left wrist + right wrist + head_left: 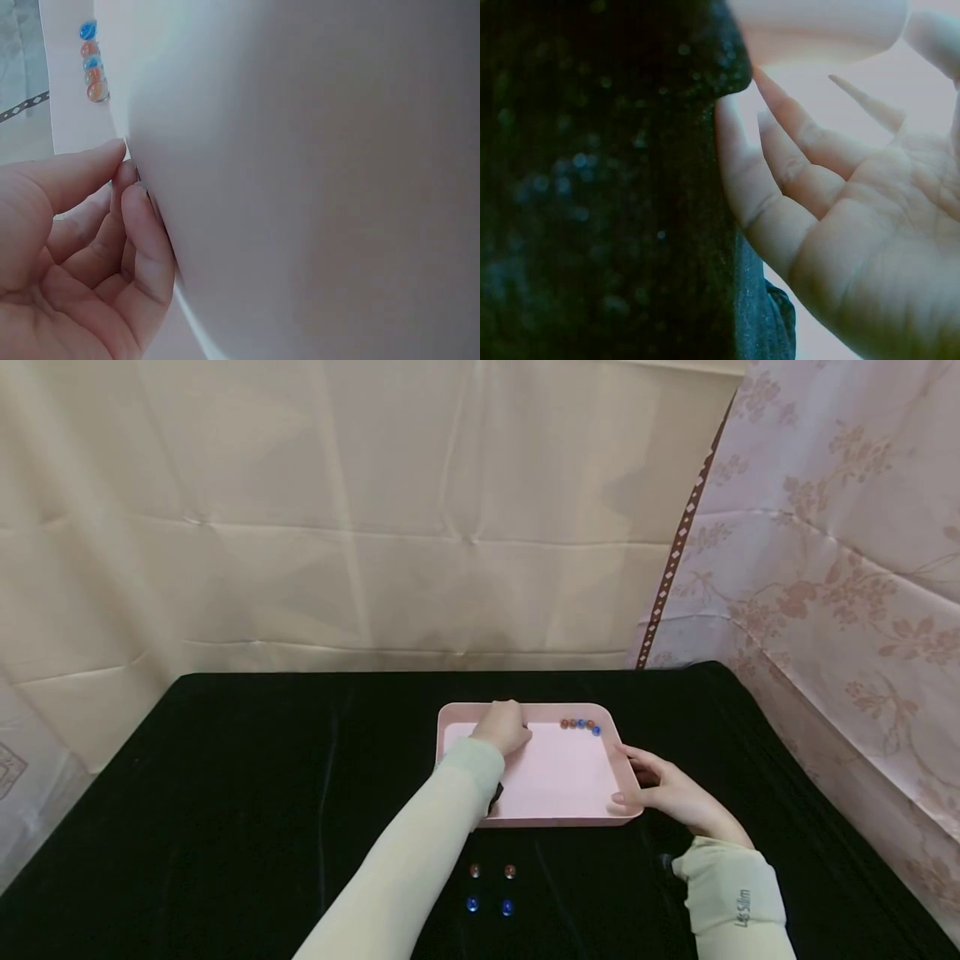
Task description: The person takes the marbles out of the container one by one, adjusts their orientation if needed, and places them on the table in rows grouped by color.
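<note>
A pink rectangular tray (558, 781) lies on the black cloth. Inside it, near the far right corner, several orange and blue glass marbles (581, 724) sit in a row, the rightmost blue one slightly nearer. My left hand (504, 727) reaches into the tray's far left part, fingers curled down close to the tray floor. In the left wrist view its thumb and fingertips (139, 196) come close together at the pale surface; I cannot tell whether something is between them. My right hand (678, 793) grips the tray's right side, thumb over the near right corner, fingers along the rim.
In front of the tray, two orange marbles (510, 871) and two blue marbles (507, 907) lie on the black cloth (225, 827). A cream curtain (337, 527) hangs behind the table, and a floral cloth (847, 543) hangs at the right. My left sleeve covers the tray's near left corner.
</note>
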Demonstrator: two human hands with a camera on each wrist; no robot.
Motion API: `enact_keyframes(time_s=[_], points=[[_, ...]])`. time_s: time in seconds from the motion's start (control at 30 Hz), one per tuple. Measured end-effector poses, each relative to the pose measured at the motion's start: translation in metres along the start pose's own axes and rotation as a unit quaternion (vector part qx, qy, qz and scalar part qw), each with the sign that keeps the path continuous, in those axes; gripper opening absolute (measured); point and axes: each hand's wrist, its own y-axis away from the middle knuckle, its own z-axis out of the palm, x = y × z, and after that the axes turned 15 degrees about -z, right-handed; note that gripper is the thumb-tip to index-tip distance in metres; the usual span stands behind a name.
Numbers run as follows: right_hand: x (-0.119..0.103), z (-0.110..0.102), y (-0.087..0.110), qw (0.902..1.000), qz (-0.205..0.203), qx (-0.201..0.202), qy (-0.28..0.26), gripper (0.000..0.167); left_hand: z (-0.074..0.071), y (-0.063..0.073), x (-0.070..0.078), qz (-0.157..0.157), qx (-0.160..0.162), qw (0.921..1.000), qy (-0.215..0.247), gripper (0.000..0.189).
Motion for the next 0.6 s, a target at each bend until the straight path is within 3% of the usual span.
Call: enact_keyframes(time_s=[0.5,0.6], points=[[-0.001,-0.001,0.000,0.9999,0.008,0.004,-0.005,0.083,-0.008,0.007,0.000,-0.018,-0.017,0.9991,0.035,0.018],[0.002,-0.001,0.000,1.0000,0.000,0.002,-0.006,0.083,-0.012,0.009,0.001,0.004,-0.009,0.9995,0.029,0.015]])
